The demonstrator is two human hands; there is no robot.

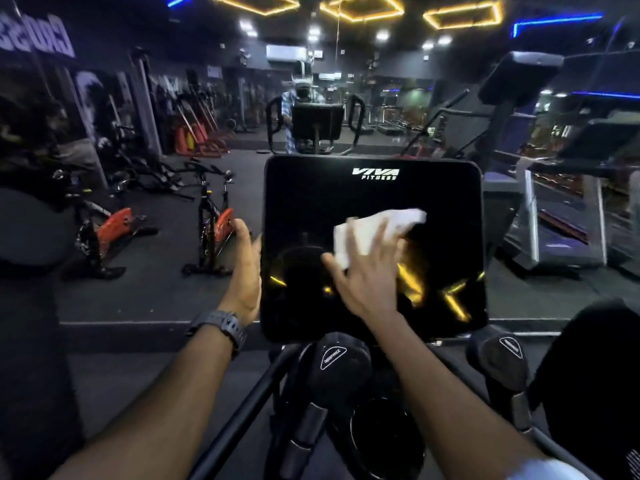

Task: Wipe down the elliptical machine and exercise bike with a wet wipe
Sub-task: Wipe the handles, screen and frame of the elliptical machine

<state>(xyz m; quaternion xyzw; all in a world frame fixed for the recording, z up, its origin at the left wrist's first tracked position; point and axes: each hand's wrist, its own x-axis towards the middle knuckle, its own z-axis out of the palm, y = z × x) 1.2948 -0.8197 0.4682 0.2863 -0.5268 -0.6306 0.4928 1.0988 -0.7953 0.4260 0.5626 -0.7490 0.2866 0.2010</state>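
Right grip (pixel 367 271) presses wipe (pixel 377 233) on console screen (pixel 311 209); exercise bike (pixel 211 220) left.

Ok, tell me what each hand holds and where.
Right hand presses a wipe flat on the screen. Left hand steadies the screen's left edge.

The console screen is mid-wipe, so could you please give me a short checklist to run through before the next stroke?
1. Wet wipe flat under the right hand, on the console screen: ok.
2. Left hand steadying the screen's left edge: ok.
3. Upper screen near the Viva Fitness logo wiped: cannot tell.
4. Wipe still damp: cannot tell.
5. Handlebar controls below the screen wiped: cannot tell.
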